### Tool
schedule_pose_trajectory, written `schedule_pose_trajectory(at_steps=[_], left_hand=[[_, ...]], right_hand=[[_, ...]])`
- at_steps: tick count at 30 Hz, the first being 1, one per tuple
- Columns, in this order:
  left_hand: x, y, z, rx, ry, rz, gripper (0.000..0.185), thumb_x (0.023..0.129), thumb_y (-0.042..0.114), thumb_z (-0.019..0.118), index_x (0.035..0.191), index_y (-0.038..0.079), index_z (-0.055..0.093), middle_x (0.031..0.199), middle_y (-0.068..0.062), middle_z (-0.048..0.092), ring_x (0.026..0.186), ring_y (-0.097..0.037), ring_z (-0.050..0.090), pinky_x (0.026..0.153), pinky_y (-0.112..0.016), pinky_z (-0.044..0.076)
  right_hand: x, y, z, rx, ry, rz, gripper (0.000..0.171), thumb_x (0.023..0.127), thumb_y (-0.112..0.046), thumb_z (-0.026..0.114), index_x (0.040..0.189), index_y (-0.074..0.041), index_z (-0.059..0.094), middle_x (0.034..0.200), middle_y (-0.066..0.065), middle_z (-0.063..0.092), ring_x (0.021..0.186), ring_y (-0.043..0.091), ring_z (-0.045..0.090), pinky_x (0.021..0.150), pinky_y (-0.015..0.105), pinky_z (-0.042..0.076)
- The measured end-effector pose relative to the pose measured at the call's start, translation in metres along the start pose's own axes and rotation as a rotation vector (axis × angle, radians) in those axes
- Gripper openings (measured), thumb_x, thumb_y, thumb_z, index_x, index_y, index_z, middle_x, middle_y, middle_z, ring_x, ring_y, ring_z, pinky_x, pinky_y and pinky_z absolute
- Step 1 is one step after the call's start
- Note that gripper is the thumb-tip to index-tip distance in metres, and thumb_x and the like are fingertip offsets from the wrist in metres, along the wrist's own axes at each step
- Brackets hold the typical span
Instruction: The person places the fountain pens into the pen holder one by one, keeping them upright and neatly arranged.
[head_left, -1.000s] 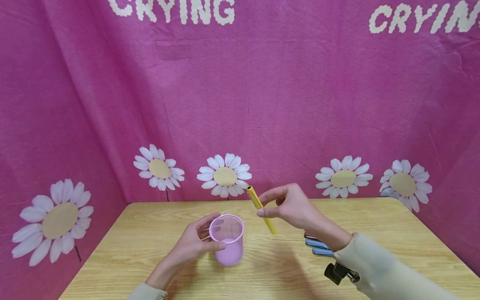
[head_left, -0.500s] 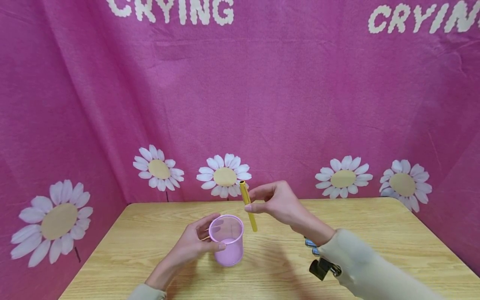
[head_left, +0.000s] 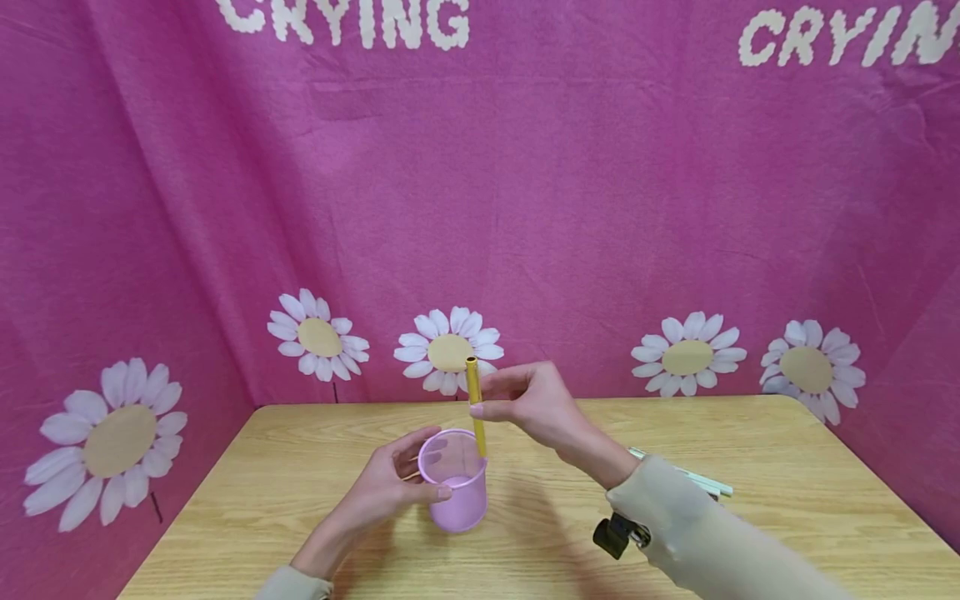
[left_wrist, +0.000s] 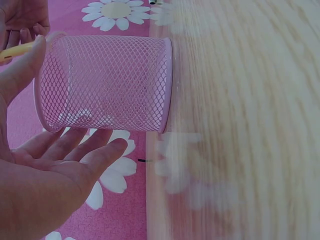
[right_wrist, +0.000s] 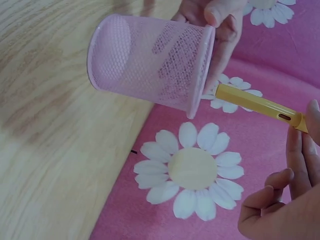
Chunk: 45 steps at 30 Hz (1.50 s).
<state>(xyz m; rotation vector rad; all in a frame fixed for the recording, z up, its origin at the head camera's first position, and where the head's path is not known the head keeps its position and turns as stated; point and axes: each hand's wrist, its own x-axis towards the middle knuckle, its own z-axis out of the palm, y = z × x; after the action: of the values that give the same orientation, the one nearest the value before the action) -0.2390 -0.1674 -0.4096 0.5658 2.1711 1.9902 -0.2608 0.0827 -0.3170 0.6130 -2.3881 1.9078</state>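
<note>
A pink mesh pen holder [head_left: 463, 510] stands upright on the wooden table. My left hand [head_left: 390, 479] holds it from the left, thumb over the near side of the rim and fingers along the far side. In the left wrist view the mesh wall [left_wrist: 107, 80] lies between thumb and fingers. My right hand [head_left: 536, 404] pinches a yellow pen [head_left: 474, 385] near its upper part between thumb and fingers. The pen points down, nearly vertical, its lower end at the right side of the rim. In the right wrist view the pen's end [right_wrist: 225, 92] is just outside the holder's mouth.
Several pens [head_left: 708, 483] lie on the table at the right, partly hidden behind the right sleeve [head_left: 675, 521]. A black camera mount [head_left: 618, 533] sticks out from that wrist. A pink cloth [head_left: 562, 208] with daisies hangs behind the table's back edge.
My right hand has moved left with the yellow pen, bringing it to the holder's rim and turning it more upright. The left hand and the pen holder have stayed put.
</note>
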Motion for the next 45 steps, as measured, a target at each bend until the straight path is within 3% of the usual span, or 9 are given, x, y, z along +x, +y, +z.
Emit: schedule_pose_trajectory(at_steps=[11, 21, 28, 37, 45], left_hand=[[0.0, -0.002, -0.001, 0.001, -0.013, 0.004, 0.087, 0.084, 0.001, 0.086, 0.157, -0.008, 0.039, 0.152, -0.029, 0.051, 0.136, -0.046, 0.052, 0.114, -0.055, 0.042], [0.001, -0.004, 0.0, 0.017, -0.002, -0.006, 0.086, 0.083, 0.002, 0.087, 0.156, -0.006, 0.041, 0.153, -0.028, 0.05, 0.137, -0.046, 0.052, 0.114, -0.053, 0.043], [0.001, -0.002, -0.001, 0.032, -0.003, 0.004, 0.086, 0.084, 0.001, 0.086, 0.157, -0.007, 0.04, 0.154, -0.029, 0.048, 0.136, -0.048, 0.052, 0.111, -0.051, 0.046], [0.0, -0.004, -0.002, 0.004, -0.016, 0.02, 0.088, 0.085, -0.001, 0.085, 0.157, -0.01, 0.036, 0.153, -0.03, 0.049, 0.137, -0.049, 0.05, 0.114, -0.055, 0.042], [0.001, -0.004, -0.002, 0.003, -0.029, 0.03, 0.086, 0.085, 0.001, 0.085, 0.157, -0.009, 0.038, 0.152, -0.028, 0.051, 0.135, -0.043, 0.055, 0.113, -0.054, 0.043]], right_hand=[[0.006, 0.019, 0.017, -0.044, -0.006, -0.048, 0.024, 0.08, -0.008, 0.091, 0.101, -0.001, 0.083, 0.094, 0.006, 0.08, 0.084, 0.015, 0.058, 0.067, 0.025, 0.04], [0.007, 0.033, 0.03, -0.03, -0.038, -0.033, 0.023, 0.08, -0.008, 0.091, 0.102, -0.004, 0.083, 0.095, 0.004, 0.08, 0.086, 0.015, 0.06, 0.068, 0.024, 0.042], [0.005, 0.042, 0.037, -0.021, -0.048, -0.028, 0.023, 0.08, -0.008, 0.091, 0.101, -0.004, 0.084, 0.094, 0.005, 0.08, 0.078, 0.017, 0.058, 0.064, 0.023, 0.041], [0.002, 0.05, 0.04, -0.009, -0.073, -0.048, 0.023, 0.081, -0.006, 0.09, 0.102, -0.003, 0.083, 0.093, 0.006, 0.079, 0.089, 0.024, 0.068, 0.076, 0.029, 0.051], [0.001, 0.055, 0.044, -0.024, -0.102, -0.066, 0.023, 0.081, -0.004, 0.089, 0.103, 0.001, 0.082, 0.093, 0.007, 0.08, 0.088, 0.018, 0.067, 0.07, 0.023, 0.051]])
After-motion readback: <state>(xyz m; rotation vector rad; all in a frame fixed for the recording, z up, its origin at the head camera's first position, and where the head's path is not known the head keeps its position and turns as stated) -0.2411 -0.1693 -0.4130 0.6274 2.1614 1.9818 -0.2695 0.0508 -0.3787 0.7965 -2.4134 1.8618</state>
